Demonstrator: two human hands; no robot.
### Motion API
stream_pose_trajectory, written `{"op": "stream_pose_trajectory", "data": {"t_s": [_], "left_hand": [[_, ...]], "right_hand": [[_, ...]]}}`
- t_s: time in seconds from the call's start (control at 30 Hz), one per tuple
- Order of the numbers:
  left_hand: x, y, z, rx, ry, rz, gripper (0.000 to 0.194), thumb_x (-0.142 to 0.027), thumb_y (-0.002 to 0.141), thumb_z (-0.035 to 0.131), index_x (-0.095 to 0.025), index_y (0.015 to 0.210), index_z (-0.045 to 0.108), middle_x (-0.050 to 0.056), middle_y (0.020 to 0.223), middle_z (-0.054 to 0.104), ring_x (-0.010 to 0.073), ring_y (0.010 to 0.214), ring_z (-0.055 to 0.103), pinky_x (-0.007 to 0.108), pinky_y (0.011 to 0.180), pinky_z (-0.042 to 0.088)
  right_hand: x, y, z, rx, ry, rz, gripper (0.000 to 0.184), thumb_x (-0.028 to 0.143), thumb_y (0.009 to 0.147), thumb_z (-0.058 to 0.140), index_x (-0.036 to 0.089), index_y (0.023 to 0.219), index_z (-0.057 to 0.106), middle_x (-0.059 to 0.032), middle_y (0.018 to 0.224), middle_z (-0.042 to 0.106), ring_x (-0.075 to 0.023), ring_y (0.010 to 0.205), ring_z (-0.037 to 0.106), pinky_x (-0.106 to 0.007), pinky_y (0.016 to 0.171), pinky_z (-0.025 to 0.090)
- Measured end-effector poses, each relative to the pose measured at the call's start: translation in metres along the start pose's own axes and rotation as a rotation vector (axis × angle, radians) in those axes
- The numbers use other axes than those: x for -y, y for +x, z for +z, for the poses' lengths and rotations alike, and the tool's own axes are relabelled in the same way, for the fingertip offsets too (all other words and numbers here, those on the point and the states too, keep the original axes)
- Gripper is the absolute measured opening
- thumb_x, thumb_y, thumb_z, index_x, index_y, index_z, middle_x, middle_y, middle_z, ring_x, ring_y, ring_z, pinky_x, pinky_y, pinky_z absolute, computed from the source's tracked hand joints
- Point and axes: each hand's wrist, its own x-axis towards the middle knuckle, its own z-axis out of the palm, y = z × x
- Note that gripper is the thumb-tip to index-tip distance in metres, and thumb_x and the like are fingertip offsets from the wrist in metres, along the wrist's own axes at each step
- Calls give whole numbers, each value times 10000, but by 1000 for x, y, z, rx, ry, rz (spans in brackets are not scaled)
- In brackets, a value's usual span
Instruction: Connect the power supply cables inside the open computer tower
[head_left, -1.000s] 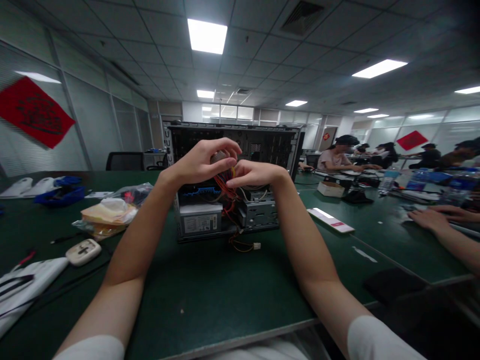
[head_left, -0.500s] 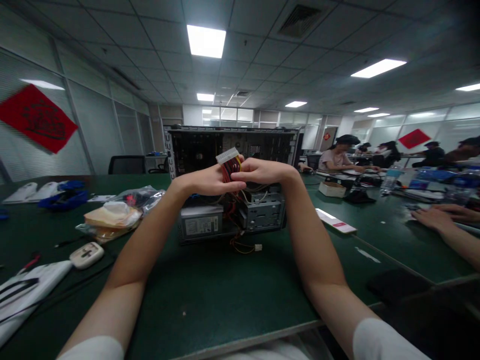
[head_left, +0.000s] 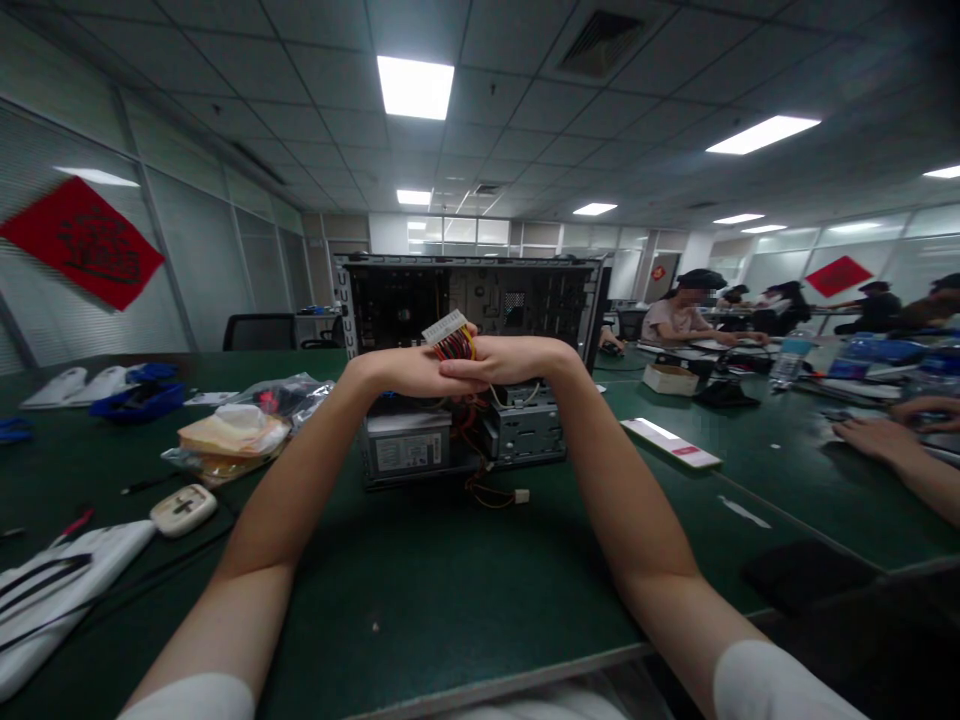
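In the head view, an opened computer case stands on the green table, its inside facing me. Its silver power supply sits low on the left, and a metal drive cage low on the right. My left hand and my right hand meet in front of the case, both closed around a bundle of power cables. A wide white connector tops the bundle, sticking up between the hands. Most fingertips are hidden. A small white plug on thin wires rests on the table.
Left of the case are a bag of packaging, a white square case with a cross mark and a white board-like item with black cables. A phone lies to the right. Beyond it, another person's hand rests on the table.
My left hand has come down from above the bundle and closed around the cables, uncovering the white connector. My right hand has moved slightly lower and stays at the cables.
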Motion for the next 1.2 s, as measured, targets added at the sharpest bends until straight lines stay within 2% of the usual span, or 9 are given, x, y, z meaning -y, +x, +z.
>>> {"op": "stream_pose_trajectory", "data": {"t_s": [0.13,0.27,0.43,0.5,0.63,0.73,0.83,1.03,1.2], "left_hand": [[-3,-3,1,-72,-49,70,578,-520,869,602,-141,1305,586,114,1283,659,284,1181,605,392,1088,446],[-8,-3,1,-89,-192,180,577,-413,815,665,-150,1313,538,79,1079,685,240,964,668,348,875,565],[-2,2,0,-7,-161,237,338,-315,736,676,-157,1033,639,31,890,667,221,837,651,295,766,573],[0,2,0,-13,-140,247,346,-324,735,679,-153,1034,643,33,900,672,224,832,645,289,760,569],[-5,-1,0,-61,-147,317,500,-358,821,639,-141,1265,563,49,971,694,203,801,643,278,757,558],[-16,-3,-1,-131,-126,357,531,-304,873,593,-160,1371,479,65,1089,687,205,915,659,284,856,541],[-24,-2,0,-193,-92,385,493,-225,878,565,-172,1360,479,76,1168,662,210,1004,648,289,894,524],[-31,-2,0,-297,97,241,570,-169,829,571,-214,1380,431,82,1234,652,250,1043,646,300,860,500],[-36,-7,-3,-278,93,184,548,-197,853,561,-226,1384,427,78,1177,677,256,1016,656,318,862,508]], "right_hand": [[4,-1,1,-38,12,-55,418,507,1005,450,122,1028,609,-62,947,649,-168,818,548,-282,790,480],[7,-1,2,25,-18,-79,480,568,983,480,114,984,636,-75,908,671,-183,820,585,-285,767,490],[20,-4,3,74,-96,-37,512,595,977,487,124,865,654,-71,831,672,-181,780,584,-277,744,472],[24,-4,3,58,-114,-25,481,568,983,492,128,867,646,-63,833,665,-178,779,576,-275,736,465],[26,-6,4,54,-140,-5,434,539,982,508,129,934,645,-55,867,672,-179,788,582,-276,721,465],[28,-11,3,2,-164,0,418,534,946,579,138,1032,678,-62,968,708,-203,872,616,-289,776,484],[29,-18,0,-70,-211,45,377,489,908,658,163,1091,711,-53,1014,734,-217,924,645,-289,813,497],[16,-18,-1,-114,-181,98,370,478,857,733,197,1097,752,-33,1040,758,-205,919,672,-274,810,526],[14,-15,0,-134,-152,72,339,467,844,746,197,1049,749,-27,995,756,-205,884,667,-281,765,522]]}}
